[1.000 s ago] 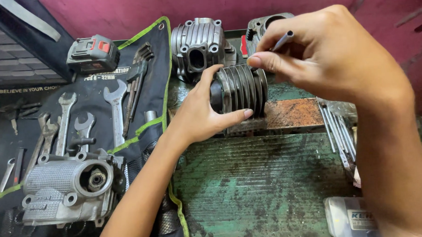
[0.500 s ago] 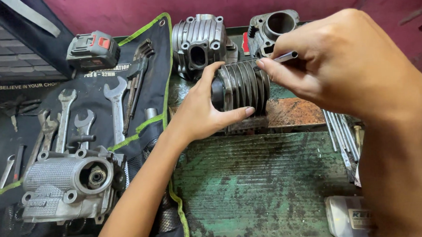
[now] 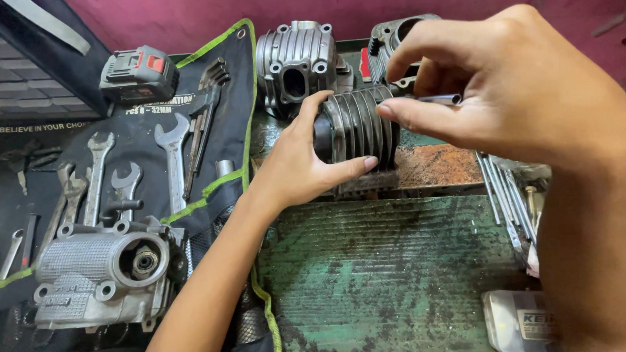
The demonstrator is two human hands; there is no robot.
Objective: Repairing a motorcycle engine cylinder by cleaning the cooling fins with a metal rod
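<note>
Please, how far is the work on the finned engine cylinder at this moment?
Done: two engine parts lie apart on the bench, a third casting on the tool roll. In hand: the left hand steadies the finned cylinder; the right hand pinches a thin metal rod at it. Left: long studs lie loose alongside.

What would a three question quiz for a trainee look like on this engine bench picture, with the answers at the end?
1. True or false: the left hand grips the finned cylinder.
2. What does the right hand pinch between thumb and fingers? A) a slim metal pin B) a wrench C) a battery
3. Fill in: the wrenches lie on a dark tool roll edged in ____.

Key
1. True; the palm and fingers wrap round its near end.
2. A; the pin is held level beside the cylinder's fins.
3. Green; the roll lies left of the green bench, with an engine casing on it.
</note>
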